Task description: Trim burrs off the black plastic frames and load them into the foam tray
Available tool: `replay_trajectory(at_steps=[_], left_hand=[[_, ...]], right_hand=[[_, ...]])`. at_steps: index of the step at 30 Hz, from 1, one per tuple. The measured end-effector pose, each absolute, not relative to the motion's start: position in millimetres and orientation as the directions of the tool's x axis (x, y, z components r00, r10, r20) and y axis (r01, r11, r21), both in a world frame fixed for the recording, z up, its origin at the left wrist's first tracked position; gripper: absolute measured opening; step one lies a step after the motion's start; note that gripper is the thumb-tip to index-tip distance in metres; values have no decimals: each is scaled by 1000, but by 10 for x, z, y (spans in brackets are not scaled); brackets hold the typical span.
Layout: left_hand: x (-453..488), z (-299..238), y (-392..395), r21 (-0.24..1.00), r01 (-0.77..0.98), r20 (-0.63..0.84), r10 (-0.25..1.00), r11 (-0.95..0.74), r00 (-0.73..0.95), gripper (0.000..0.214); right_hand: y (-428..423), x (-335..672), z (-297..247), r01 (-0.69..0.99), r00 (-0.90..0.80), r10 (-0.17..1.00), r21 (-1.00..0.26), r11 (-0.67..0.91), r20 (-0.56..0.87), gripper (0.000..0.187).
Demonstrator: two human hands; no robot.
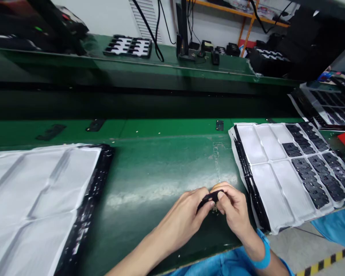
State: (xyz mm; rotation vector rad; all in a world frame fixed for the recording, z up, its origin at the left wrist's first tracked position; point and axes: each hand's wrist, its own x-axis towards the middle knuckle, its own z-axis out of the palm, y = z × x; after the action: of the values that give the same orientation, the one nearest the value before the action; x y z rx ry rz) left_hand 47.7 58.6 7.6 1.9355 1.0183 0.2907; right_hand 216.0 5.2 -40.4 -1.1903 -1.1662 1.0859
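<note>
Both of my hands meet over the green workbench (149, 180), holding a small, flat black part (209, 198) between them. My left hand (186, 211) pinches its left end between thumb and fingers. At the other end, the thumb of my right hand (235, 209) presses on it with the fingers curled behind. Something yellowish shows by the right fingertips, too covered to name. Tiny pale bits (215, 211) lie on the bench just under the hands. To the right, a white-lined tray (289, 184) carries rows of similar black parts (310, 180) in its right-hand compartments.
On the left lies a stack of black trays topped by a white-lined tray (54, 207). Several loose black parts, one being a small square piece (219, 125), lie along the bright green strip behind. A raised shelf (166, 69) with cables and another tray (128, 46) runs across the back.
</note>
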Motion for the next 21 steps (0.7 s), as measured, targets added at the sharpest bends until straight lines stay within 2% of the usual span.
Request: replay_trajectory(at_steps=[10,15,19,21], left_hand=[[392,6,594,821,535,-252,717,-197,650,28],[342,-65,617,808,560,-282,715,-183,640,25],[310,-79,634,787,592,-315,710,-176,630,23],[310,-76,642,784,592,-315,704,-184,636,22]], right_hand=[[59,2102,-461,20,79,993,-996,81,83,20],[0,2129,-508,4,12,1000,-1000,4,4,17],[-56,2230,-483,61,-86,995,-997,-55,-60,35],[-54,2255,-463,124,-57,995,-990,-74,-81,33]])
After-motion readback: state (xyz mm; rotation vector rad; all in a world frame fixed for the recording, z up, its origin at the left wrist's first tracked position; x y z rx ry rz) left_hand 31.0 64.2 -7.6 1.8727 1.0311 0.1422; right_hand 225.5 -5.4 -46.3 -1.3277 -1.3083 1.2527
